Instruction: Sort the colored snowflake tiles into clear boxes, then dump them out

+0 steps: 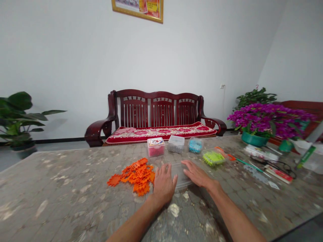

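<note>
Clear plastic box or lid (can't tell which; hands cover its sides) lies on the tabletop, right of mid-width, nearer the far edge than the near one. Left hand open, palm down, fingers extended toward the far edge, over the plastic's left side. Right hand open too, fingers straight, angled in over the right side. Both look in contact; can't tell if they're pressing. Just left of the left hand: loose pile of orange interlocking plastic pieces, flat, overlapping, nearest ones almost at the fingers. Row of small tubs beyond, near the far edge, left to right: lidded box with pink contents and a printed label on top, translucent box with grey contents, tub of blue pieces. Tub of lime-green pieces sits right of these, a bit closer in, orange-handled item against its right side, teal stick beside that. Toward the right edge: red-and-white box, dark-framed glasses or cable (too blurred), clear packet. Far right corner area: purple flowers in a teal pot. Past the far edge: dark red wooden bench with red patterned cushion.
</note>
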Available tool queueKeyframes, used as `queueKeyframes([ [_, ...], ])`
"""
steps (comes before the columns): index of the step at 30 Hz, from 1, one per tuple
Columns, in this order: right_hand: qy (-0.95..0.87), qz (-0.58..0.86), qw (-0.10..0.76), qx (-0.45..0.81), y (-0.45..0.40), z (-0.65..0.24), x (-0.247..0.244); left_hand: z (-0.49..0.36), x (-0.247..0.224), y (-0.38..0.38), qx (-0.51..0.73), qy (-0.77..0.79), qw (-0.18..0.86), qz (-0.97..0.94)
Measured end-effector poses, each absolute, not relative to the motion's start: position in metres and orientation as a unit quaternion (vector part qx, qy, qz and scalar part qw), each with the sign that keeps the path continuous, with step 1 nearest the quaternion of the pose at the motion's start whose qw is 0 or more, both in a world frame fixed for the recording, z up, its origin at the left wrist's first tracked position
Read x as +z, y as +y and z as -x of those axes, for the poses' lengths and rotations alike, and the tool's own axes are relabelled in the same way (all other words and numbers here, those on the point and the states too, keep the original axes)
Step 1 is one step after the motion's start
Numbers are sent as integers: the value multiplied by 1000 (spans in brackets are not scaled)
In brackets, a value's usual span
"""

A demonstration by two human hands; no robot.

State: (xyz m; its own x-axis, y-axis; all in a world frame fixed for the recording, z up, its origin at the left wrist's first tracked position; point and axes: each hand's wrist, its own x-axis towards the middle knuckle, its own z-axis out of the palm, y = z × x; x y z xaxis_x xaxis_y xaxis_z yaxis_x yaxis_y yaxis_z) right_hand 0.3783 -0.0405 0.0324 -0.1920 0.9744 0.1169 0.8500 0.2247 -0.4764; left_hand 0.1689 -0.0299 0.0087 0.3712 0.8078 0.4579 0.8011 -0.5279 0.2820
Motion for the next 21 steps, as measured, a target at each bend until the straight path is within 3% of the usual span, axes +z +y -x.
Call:
queueKeyframes([
  [6, -731, 620, 213, 191, -42, -387, 44, -152, 1, -16, 283, 440, 83, -848],
  [13, -815, 560, 145, 40, -84, -314, 52, -118, -5, -2, 302, 469, 72, -827],
  [17, -796, 590, 132, 24, -98, -296, 38, -102, 1, -7, 234, 443, -2, -866],
  [21, -761, 635, 133, -19, -120, -334, 28, -87, -1, -10, 147, 442, -104, -879],
])
